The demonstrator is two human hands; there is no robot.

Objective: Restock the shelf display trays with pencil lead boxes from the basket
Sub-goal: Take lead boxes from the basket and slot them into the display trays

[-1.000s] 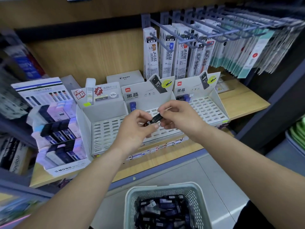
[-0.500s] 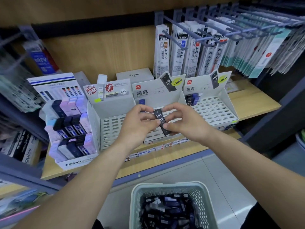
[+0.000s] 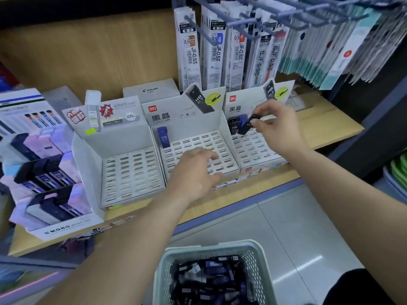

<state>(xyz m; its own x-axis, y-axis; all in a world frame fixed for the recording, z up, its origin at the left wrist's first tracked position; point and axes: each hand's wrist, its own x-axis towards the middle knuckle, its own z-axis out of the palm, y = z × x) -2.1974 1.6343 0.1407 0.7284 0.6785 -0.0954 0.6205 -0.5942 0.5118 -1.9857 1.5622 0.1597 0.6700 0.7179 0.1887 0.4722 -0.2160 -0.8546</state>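
- The right hand (image 3: 277,128) pinches a black pencil lead box (image 3: 246,126) between thumb and fingertips. The box is tilted, its lower end over the back left corner of the right display tray (image 3: 255,155).
- Just beside that box, a few dark boxes (image 3: 233,126) stand in the same back left corner.
- The left hand (image 3: 193,175) holds nothing. Its fingers are loosely spread and slightly bent over the front of the middle display tray (image 3: 198,139); whether they touch the tray I cannot tell.
- One blue box (image 3: 163,137) stands upright at the back left corner of the middle tray.
- The left display tray (image 3: 130,172) sits beside it, slotted floor showing.
- All three trays stand along the front edge of the wooden shelf (image 3: 330,128).
- Below the shelf, near the person, the pale green basket (image 3: 209,246) holds a loose heap of lead boxes (image 3: 209,280).
- Refill packs (image 3: 215,51) hang on hooks above the trays.
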